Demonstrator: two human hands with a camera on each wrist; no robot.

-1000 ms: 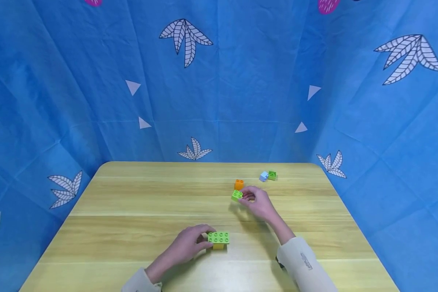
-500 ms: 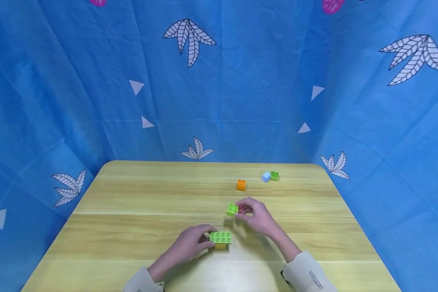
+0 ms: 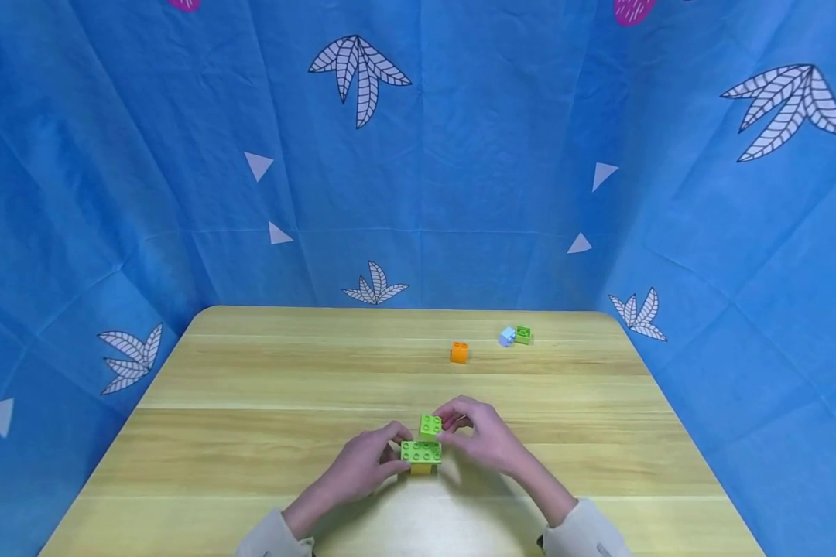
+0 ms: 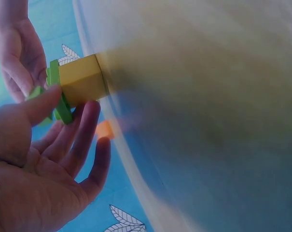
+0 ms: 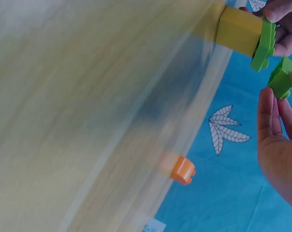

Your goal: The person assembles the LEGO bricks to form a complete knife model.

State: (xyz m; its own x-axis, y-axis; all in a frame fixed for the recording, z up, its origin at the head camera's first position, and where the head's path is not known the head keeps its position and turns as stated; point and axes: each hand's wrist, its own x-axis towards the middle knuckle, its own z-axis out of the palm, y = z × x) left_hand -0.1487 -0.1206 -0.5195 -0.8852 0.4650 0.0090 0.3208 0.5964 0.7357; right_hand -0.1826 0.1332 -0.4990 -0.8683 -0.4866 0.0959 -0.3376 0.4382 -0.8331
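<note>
A flat green eight-stud building brick point(image 3: 421, 452) lies across the top of a yellow block point(image 5: 239, 30) that stands on the table. My left hand point(image 3: 367, 466) pinches the left end of this green brick between thumb and fingers. My right hand point(image 3: 485, 438) pinches a smaller green four-stud brick point(image 3: 430, 426) by its right side. That small brick is just behind and above the eight-stud one in the head view; in the right wrist view a gap shows between them.
Further back on the wooden table point(image 3: 286, 371) sits an orange brick point(image 3: 460, 353). A light blue brick point(image 3: 506, 336) and another green brick point(image 3: 523, 335) lie side by side near the far right edge. A blue patterned cloth point(image 3: 418, 155) hangs behind the table.
My right hand has brought the small green brick from beside the orange brick toward me and slightly left, up to the eight-stud brick. The left hand has kept its grip in place.
</note>
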